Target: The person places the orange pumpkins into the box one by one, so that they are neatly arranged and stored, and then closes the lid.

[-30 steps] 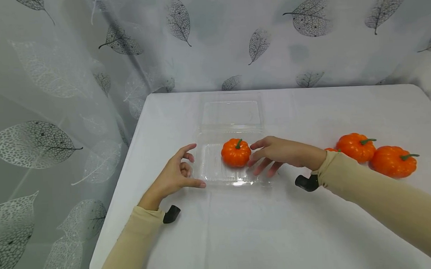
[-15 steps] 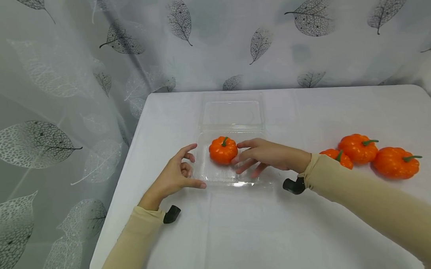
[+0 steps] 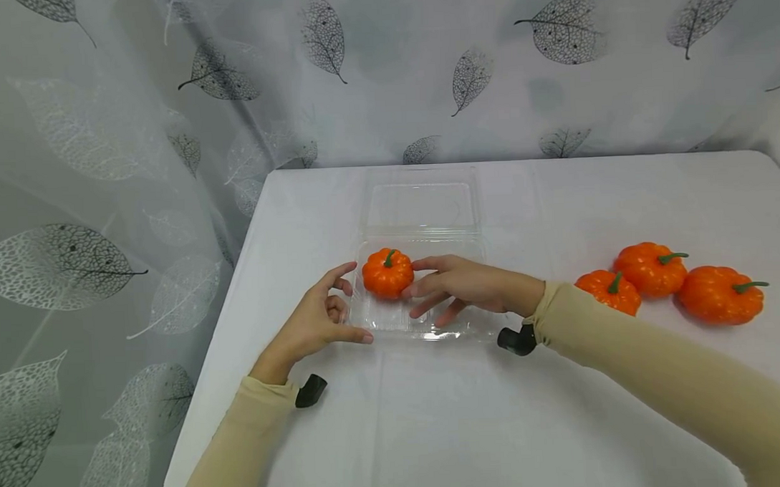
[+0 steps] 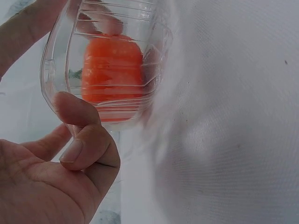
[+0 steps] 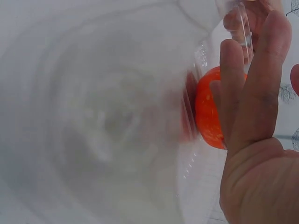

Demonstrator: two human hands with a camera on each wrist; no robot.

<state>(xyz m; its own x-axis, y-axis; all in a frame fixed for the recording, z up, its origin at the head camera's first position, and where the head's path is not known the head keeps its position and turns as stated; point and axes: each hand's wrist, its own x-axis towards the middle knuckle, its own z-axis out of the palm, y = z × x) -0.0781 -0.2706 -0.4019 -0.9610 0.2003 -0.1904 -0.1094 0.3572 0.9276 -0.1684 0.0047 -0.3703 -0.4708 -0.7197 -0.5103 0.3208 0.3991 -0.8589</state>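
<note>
In the head view a small orange pumpkin [image 3: 387, 274] with a green stem sits in the left part of a clear plastic clamshell box [image 3: 382, 317]. The index fingertip of my right hand [image 3: 459, 284] touches the pumpkin's right side, with the other fingers spread over the box. At the box's left end, my left hand [image 3: 309, 321] has its thumb and index finger spread apart. Up close in the left wrist view, bent fingers [image 4: 77, 109] rest against the box rim, and the pumpkin [image 4: 112, 70] shows through the wall. The right wrist view shows the fingers [image 5: 261, 79] partly covering the pumpkin [image 5: 210, 112].
The box's lid [image 3: 421, 205] lies folded back toward the table's far edge. Three more pumpkins, one small [image 3: 611, 292] and two larger [image 3: 652, 269], sit on the white table [image 3: 499, 412] at the right. A leaf-patterned curtain [image 3: 384, 72] hangs behind.
My right hand has moved left, and the pumpkin has slid left inside the box along with it. My left hand has stayed in place at the box's left end.
</note>
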